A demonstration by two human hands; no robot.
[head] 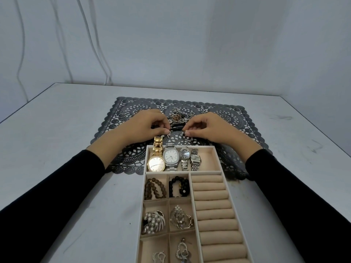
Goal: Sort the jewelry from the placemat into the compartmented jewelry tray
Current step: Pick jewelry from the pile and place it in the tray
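Head view: left hand [146, 124] and right hand [207, 128] over the placemat [237, 118], just beyond the tray [216, 154]
Fingers [159, 123]: left pinch a round piece [168, 132]; right pinch a second piece [186, 133]
Jewelry: tangled chains [178, 115] between the hands; rings [122, 116] at the mat's left
Handling: probably light, limp, snag-prone; lift by the ends

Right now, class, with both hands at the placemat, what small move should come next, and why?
Probably lift the dark piece off the placemat: left hand and right hand each pinch an end, and the tray sits just nearer, with room beside the watches.
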